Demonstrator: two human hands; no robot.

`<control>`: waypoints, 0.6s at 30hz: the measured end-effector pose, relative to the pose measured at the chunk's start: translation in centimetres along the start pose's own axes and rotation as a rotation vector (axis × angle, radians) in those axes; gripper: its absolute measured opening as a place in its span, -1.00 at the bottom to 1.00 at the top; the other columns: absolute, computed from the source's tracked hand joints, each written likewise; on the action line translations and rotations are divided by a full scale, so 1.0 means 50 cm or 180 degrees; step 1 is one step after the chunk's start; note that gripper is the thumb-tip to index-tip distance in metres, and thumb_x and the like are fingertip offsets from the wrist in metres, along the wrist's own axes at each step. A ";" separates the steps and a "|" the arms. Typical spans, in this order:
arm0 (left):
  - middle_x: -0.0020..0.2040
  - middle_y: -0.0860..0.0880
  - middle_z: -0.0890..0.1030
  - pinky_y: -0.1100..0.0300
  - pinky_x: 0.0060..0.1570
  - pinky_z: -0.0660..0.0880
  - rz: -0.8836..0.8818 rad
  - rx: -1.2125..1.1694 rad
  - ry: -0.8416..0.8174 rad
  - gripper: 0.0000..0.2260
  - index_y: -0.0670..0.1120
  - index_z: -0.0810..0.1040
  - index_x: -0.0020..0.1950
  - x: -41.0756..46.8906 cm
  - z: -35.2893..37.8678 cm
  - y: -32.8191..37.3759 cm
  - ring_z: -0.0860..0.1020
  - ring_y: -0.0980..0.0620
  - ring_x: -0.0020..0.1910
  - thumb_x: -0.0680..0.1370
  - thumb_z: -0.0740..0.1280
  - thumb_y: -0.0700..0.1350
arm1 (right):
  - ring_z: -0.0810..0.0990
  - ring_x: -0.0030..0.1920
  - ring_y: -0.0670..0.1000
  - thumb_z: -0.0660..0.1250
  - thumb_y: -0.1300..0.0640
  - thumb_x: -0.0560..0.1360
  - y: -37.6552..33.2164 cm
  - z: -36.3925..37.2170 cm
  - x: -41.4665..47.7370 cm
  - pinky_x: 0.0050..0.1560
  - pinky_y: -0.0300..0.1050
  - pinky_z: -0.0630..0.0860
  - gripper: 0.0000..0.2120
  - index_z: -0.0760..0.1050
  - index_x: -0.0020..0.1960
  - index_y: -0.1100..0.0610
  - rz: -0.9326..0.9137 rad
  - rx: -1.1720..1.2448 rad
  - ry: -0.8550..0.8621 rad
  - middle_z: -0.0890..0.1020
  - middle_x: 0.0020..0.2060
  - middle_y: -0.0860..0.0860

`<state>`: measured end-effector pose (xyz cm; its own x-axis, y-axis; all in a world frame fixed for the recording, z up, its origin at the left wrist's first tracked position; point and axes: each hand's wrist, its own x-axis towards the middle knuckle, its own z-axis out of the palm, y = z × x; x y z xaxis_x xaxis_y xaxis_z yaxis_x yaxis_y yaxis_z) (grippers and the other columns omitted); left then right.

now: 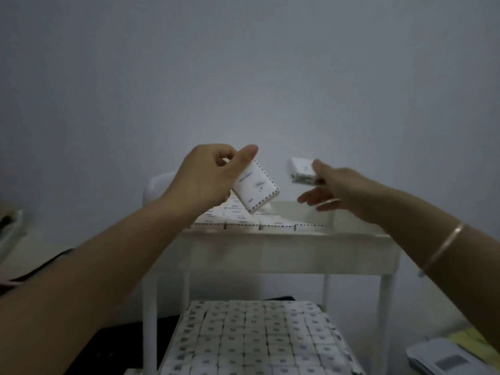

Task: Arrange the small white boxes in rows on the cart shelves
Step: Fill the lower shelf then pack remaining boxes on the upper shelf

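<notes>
Small white box (pixel 255 189) was in my left grip (pixel 208 180), pinched between the thumb and curled fingers. It was tilted, with its printed face and dashed border toward the camera, and held just above the top shelf (pixel 284 236) of the white cart (pixel 149 320).

A second box (pixel 301 170) was in my right grip (pixel 341 196), higher and to the right of the first and not touching it. The fingertips held it at its right end while the remaining fingers stretched out below it, pointing left. This box was motion-blurred and I could not read its markings. A thin bracelet (pixel 443 247) sat on the right forearm.

On the top shelf I noted a partial layer of boxes (pixel 243 220) lying flat. The front row ran edge to edge along the near rim and more lay behind it on the left side. The right part of the shelf showed bare tray.

The lower shelf boxes (pixel 251 336) stood packed in tight straight rows across the whole visible area, each with a small dark mark on top.

The scene was dim, with a plain grey wall (pixel 243 63) behind the cart. A pale blurred object (pixel 446 358) lay at the lower right, with something yellow (pixel 470 339) beside it. I could not identify either.
</notes>
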<state>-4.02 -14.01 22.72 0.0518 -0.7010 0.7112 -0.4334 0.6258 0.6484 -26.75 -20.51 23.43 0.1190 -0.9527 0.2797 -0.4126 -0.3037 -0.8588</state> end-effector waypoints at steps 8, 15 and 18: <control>-0.19 -0.16 0.67 0.27 -0.38 0.57 -0.0599 -0.0281 -0.0342 -0.78 -0.19 0.63 0.02 0.108 0.044 -0.054 0.62 0.10 -0.42 0.46 0.48 -0.10 | 0.50 -0.06 0.11 0.05 -0.16 0.64 0.047 0.043 0.052 -0.25 -0.13 0.42 -0.51 0.45 0.26 0.21 0.0818 -0.0367 -0.0599 0.63 0.14 0.21; -0.11 -0.17 0.62 0.16 -0.28 0.64 -0.0795 -0.0003 -0.0389 -0.74 -0.17 0.52 0.13 0.157 0.091 -0.068 0.66 -0.01 -0.29 0.47 0.46 -0.27 | 0.51 -0.14 0.07 0.05 -0.15 0.64 0.054 0.043 0.045 -0.34 -0.17 0.44 -0.54 0.49 0.20 0.20 0.0708 0.0063 -0.0458 0.68 -0.10 0.15; -0.14 -0.12 0.59 0.11 -0.23 0.65 -0.0674 0.0181 -0.0207 -0.75 -0.15 0.49 0.11 0.180 0.106 -0.065 0.66 -0.01 -0.27 0.48 0.46 -0.22 | 0.59 -0.39 -0.04 0.02 -0.14 0.65 0.057 0.032 0.043 -0.54 -0.31 0.39 -0.54 0.53 0.11 0.18 0.0530 0.0371 -0.0179 0.66 -0.26 0.09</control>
<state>-6.92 -24.18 25.57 0.0899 -0.8365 0.5406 -0.4692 0.4433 0.7638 -26.20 -23.46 20.91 0.1095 -0.9881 0.1083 -0.3238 -0.1384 -0.9359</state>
